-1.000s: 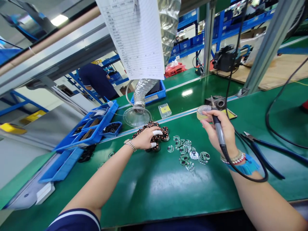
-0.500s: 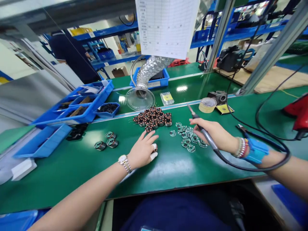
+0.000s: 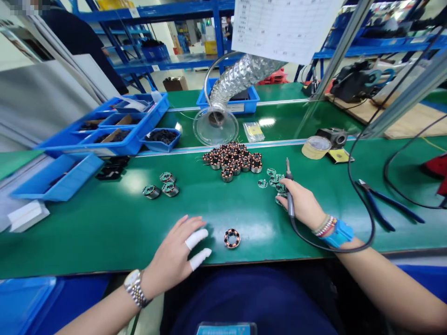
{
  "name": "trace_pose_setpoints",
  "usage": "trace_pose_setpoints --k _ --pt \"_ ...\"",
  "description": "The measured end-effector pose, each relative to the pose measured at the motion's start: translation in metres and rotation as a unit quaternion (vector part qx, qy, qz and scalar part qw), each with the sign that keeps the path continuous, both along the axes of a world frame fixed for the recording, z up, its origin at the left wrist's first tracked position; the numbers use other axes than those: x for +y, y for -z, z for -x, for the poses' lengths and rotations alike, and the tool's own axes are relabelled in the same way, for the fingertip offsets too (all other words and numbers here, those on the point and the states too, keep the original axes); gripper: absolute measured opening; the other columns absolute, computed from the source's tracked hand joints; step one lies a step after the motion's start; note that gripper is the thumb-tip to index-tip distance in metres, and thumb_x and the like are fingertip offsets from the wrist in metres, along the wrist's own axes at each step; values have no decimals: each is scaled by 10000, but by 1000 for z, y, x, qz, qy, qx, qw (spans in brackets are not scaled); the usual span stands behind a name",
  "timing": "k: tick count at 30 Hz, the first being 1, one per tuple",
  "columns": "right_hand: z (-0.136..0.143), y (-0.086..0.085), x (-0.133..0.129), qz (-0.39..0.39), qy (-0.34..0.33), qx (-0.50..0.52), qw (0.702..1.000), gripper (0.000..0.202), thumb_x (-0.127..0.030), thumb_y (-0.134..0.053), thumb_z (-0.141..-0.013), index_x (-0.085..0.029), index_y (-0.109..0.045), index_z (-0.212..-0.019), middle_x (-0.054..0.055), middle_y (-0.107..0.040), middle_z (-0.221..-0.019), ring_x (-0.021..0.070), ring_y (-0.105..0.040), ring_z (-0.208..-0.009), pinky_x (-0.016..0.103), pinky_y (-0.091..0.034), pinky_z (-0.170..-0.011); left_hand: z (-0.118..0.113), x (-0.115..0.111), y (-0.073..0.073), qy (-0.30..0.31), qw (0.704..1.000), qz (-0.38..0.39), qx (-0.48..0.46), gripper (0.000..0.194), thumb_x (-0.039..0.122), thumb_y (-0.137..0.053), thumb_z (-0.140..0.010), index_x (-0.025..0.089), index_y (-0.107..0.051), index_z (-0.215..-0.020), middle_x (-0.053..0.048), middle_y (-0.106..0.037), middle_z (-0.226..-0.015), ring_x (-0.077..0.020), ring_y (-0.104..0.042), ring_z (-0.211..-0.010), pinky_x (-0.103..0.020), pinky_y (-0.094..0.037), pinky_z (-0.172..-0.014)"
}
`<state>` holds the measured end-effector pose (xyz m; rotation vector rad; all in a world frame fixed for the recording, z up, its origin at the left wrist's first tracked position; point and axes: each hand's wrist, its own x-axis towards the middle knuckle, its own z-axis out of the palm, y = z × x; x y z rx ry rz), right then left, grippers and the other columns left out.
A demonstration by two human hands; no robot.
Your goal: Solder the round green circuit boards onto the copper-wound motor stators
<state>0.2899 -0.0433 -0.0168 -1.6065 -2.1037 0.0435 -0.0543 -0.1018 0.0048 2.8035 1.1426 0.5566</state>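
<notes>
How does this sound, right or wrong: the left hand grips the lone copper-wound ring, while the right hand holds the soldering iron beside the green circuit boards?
Wrong in one respect: the head view shows the left hand open, and the lone copper-wound ring lying on the bench beside it. The right hand does hold the soldering iron beside the green circuit boards.

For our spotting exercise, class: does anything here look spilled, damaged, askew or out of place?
No spill or damage shows. Slightly odd: the hanging paper sheet tilts, and one copper-wound ring sits alone near the bench edge, apart from the cluster of others.
</notes>
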Motion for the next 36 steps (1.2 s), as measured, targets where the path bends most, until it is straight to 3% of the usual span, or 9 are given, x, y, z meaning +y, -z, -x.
trace_pose_setpoints --k 4,7,10,14,18,22,28,31,36 --pt "1 -6 3 23 8 8 1000 359 -262 -532 -750 -161 -480 -1090 75 -604 -798 199 -585 -637 320 -472 -598 6 -2 10 -50 991 122 -23 284 300 -567 -773 163 -527 -1019 -123 -578 -1091 -243 -511 -1067 -440 -412 -929" --pt "0 -9 -1 55 36 57 996 391 -274 -580 -711 -188 -479 -1078 20 -594 -708 166 -576 -568 289 -474 -570 -12 -4 17 -64 980 180 -64 344 292 -581 -758 173 -524 -1075 -117 -562 -1132 -255 -454 -1141 -451 -372 -972" --pt "4 -14 -11 36 63 123 990 418 -302 -612 -699 -204 -471 -1080 23 -600 -770 172 -603 -646 293 -492 -612 -31 2 17 -74 960 247 -106 487 300 -627 -716 173 -489 -1165 -128 -507 -1228 -274 -382 -1213 -466 -320 -1012" --pt "19 -15 -33 14 54 186 981 436 -309 -610 -722 -213 -459 -1120 46 -590 -904 178 -613 -755 328 -513 -698 -39 13 11 -69 906 374 -184 532 268 -648 -691 195 -472 -1188 -102 -505 -1243 -235 -467 -1137 -413 -360 -988" --pt "34 -7 -53 25 24 248 968 432 -276 -606 -737 -219 -452 -1137 64 -577 -1002 186 -602 -870 360 -514 -789 -33 14 11 -110 829 474 -276 292 240 -625 -693 150 -560 -962 -68 -638 -927 -165 -598 -809 -306 -491 -761" --pt "45 -4 -63 33 -13 309 950 403 -230 -600 -746 -237 -430 -1111 86 -519 -1183 191 -577 -977 360 -517 -822 -36 1 14 -167 785 507 -315 138 272 -600 -717 140 -563 -710 -48 -640 -747 -145 -601 -688 -271 -489 -671" --pt "71 -11 -72 50 -98 259 960 373 -193 -602 -743 -234 -438 -1076 99 -566 -1151 205 -589 -992 362 -507 -845 -63 -29 13 -200 692 552 -420 137 242 -635 -679 157 -529 -694 -99 -622 -1041 -196 -625 -890 -331 -491 -797" --pt "80 -13 -79 52 -150 216 963 370 -160 -568 -762 -225 -438 -1102 104 -552 -1185 209 -549 -1075 368 -480 -897 -68 -36 9 -168 679 581 -416 146 238 -650 -672 159 -536 -715 -98 -599 -1094 -197 -611 -932 -335 -486 -823" --pt "83 -15 -91 67 -190 187 961 409 -106 -529 -769 -215 -416 -1146 110 -524 -1221 205 -509 -1129 366 -454 -936 -66 -23 6 -171 689 575 -407 165 251 -593 -735 155 -556 -864 -27 -632 -780 -128 -604 -686 -288 -498 -702"
